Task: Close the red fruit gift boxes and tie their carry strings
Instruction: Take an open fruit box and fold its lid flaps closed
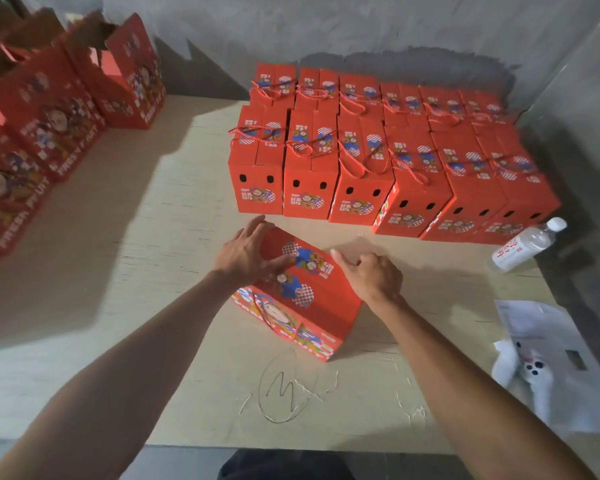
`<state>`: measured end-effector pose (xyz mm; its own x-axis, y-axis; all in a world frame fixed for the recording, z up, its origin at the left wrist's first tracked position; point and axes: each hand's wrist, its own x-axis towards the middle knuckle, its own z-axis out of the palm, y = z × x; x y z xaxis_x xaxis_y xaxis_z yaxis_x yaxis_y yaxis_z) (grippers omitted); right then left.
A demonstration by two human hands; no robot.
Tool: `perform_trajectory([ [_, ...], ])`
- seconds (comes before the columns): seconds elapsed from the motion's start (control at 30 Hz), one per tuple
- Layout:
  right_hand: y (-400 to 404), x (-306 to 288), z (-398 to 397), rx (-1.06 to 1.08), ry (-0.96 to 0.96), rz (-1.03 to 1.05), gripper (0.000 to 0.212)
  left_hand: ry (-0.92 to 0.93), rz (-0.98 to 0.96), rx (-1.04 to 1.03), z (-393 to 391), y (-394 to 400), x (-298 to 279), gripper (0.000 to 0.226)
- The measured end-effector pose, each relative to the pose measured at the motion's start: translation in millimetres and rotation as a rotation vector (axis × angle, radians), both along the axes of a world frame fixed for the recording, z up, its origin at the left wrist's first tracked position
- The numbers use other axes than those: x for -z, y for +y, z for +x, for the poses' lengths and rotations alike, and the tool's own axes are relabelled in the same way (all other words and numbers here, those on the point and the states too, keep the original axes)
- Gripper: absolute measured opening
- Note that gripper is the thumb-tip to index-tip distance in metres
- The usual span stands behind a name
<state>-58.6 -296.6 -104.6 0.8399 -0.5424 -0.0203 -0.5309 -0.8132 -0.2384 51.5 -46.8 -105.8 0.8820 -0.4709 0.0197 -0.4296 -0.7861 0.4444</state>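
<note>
Item one: a red gift box (300, 292), printed with a cartoon figure and checkered patches, is set at the centre of a pale wooden table (125, 271), turned at an angle with its top flaps folded down. Its red carry string (293, 329) is seen hanging loose down the near printed side, toward 6 o'clock. The left hand (245, 252) is laid on the box's far-left top corner, at 10 o'clock of the box, fingers spread and straight, thumb pressed along the flap. The right hand (374, 275) is placed at the box's right edge, at 3 o'clock, thumb extended toward the flap and the other fingers loosely curled; whether anything is pinched cannot be told. Item two: a block of closed boxes (378, 150) with strings tied over their tops is ranked in rows at 1 o'clock. Item three: open boxes (49, 109), flaps raised, are lined along the table edge at 9 to 11 o'clock. Item four: a plastic water bottle (527, 245) is laid at 3 o'clock. Item five: white papers (548, 358) are kept at 4 o'clock.
</note>
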Motion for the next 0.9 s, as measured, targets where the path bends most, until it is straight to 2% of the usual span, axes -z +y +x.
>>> perform_trajectory([
  [0.07,6.9,0.4,1.2,-0.050,0.116,0.005,0.090,-0.085,-0.040,0.064,13.7,9.3,1.4,0.089],
  [0.13,18.8,1.7,3.2,-0.106,0.218,0.089,0.087,-0.196,-0.087,0.039,26.6,19.2,4.4,0.080],
  [0.23,40.4,12.1,-1.1,-0.095,0.359,0.463,0.076,-0.252,-0.160,-0.141,45.2,33.7,9.9,0.068],
  [0.33,78.3,34.9,-9.5,-0.007,0.414,0.800,0.078,-0.129,-0.220,-0.353,62.4,44.1,12.3,0.067],
  [0.37,91.9,41.5,-11.9,0.069,0.387,0.876,0.075,-0.068,-0.261,-0.415,66.4,47.1,14.1,0.067],
  [0.5,119.2,56.5,-11.3,0.378,0.156,1.255,0.042,0.231,-0.558,-0.635,62.1,57.3,29.1,0.076],
  [0.57,117.7,51.0,-5.9,0.434,0.099,1.320,0.035,0.351,-0.680,-0.665,51.1,58.0,31.0,0.073],
  [0.67,114.3,34.5,4.9,0.448,-0.006,1.315,0.020,0.422,-0.829,-0.571,27.4,59.4,26.5,0.053],
  [0.7,112.9,27.1,9.0,0.441,-0.048,1.344,0.020,0.423,-0.846,-0.555,18.9,60.2,25.3,0.052],
  [0.8,114.5,4.6,17.0,0.374,-0.218,1.395,0.022,0.527,-0.835,-0.596,-8.8,62.4,24.4,0.070],
  [0.83,116.1,-4.1,18.2,0.340,-0.296,1.392,0.018,0.550,-0.796,-0.624,-16.4,63.5,24.1,0.074],
  [0.9,120.8,-21.3,20.9,0.256,-0.403,1.421,0.027,0.569,-0.706,-0.639,-26.5,68.7,24.4,0.076],
])
